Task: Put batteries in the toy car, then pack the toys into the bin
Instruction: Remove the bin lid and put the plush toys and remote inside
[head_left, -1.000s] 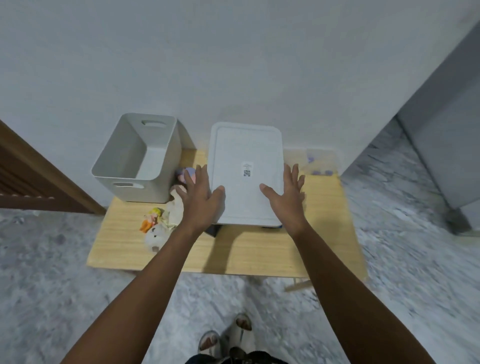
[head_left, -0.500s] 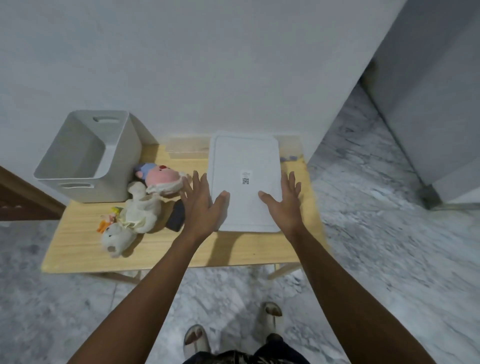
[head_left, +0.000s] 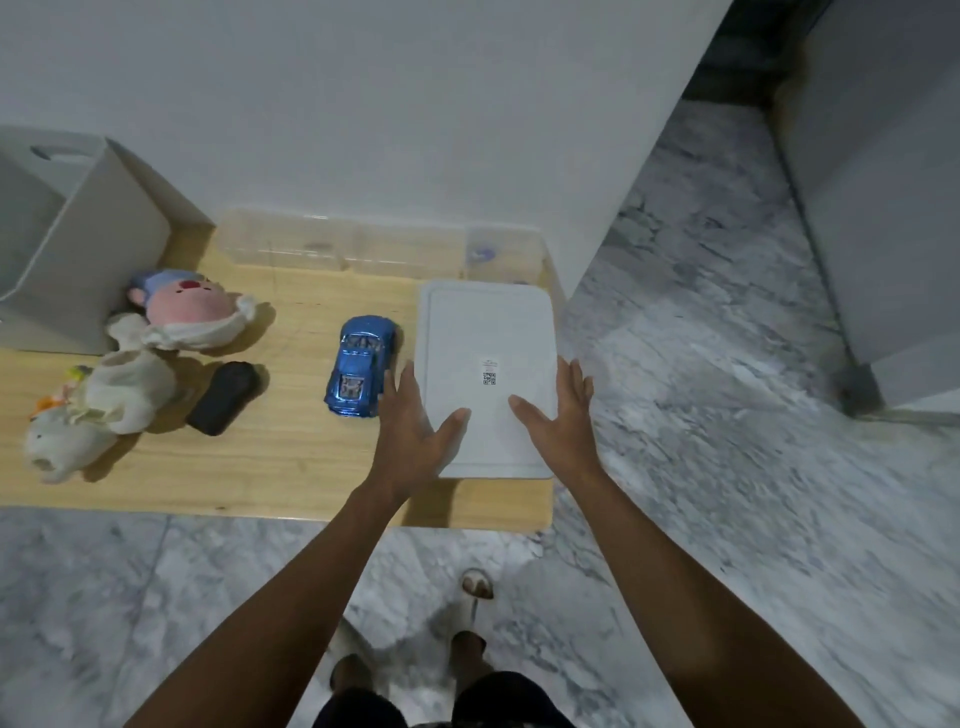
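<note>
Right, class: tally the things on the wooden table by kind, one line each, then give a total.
Plush toys: 2, pink-faced plush and white plush
Toy cars: 1, blue car
Black objects: 1, black object
Grey bins: 1, grey bin
Lids: 1, white lid
Clear containers: 1, clear container
Total: 7

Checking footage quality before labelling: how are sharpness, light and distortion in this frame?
Head view: dim, soft light; toy car reasonably sharp with small glints; floor at right streaked with motion blur; wide-angle bending at the edges; soft shadows beside the plush toys.
</note>
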